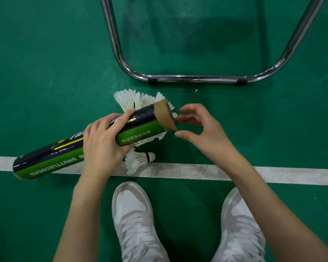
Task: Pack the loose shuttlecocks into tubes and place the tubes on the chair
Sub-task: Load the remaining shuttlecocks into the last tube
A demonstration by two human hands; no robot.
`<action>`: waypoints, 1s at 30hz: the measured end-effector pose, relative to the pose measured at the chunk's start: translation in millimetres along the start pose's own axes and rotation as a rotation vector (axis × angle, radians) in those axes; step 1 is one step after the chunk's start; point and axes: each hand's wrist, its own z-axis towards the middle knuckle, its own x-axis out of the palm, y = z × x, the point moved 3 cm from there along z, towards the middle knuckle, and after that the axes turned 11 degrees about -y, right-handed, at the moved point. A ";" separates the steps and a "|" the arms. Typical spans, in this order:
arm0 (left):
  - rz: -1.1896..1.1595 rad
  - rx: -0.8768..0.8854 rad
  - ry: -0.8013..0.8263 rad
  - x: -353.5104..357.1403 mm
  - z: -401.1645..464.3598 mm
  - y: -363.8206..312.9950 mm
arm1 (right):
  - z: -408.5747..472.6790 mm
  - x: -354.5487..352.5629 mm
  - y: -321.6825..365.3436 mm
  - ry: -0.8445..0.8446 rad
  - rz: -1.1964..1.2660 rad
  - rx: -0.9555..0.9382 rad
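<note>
Indoor badminton court: green sports flooring, white boundary line, shuttlecocks scattered.

Left hand curled in a grip, thumb on top; right hand held free, fingers loosely bent, nothing visibly grasped.

The tube hides most shuttlecocks; the chair frame is cut off above.
</note>
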 end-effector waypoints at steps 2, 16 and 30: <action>0.008 -0.024 0.003 0.2 -2.2 9.5 | 5.4 1.3 -8.0 -0.009 -0.043 -0.007; -0.049 -0.064 0.002 0.7 -6.9 18.6 | 54.7 28.1 -33.7 -0.048 -0.144 -0.060; -0.063 -0.089 0.012 -6.3 -6.6 20.2 | 63.1 38.0 -53.3 -0.044 -0.274 -0.061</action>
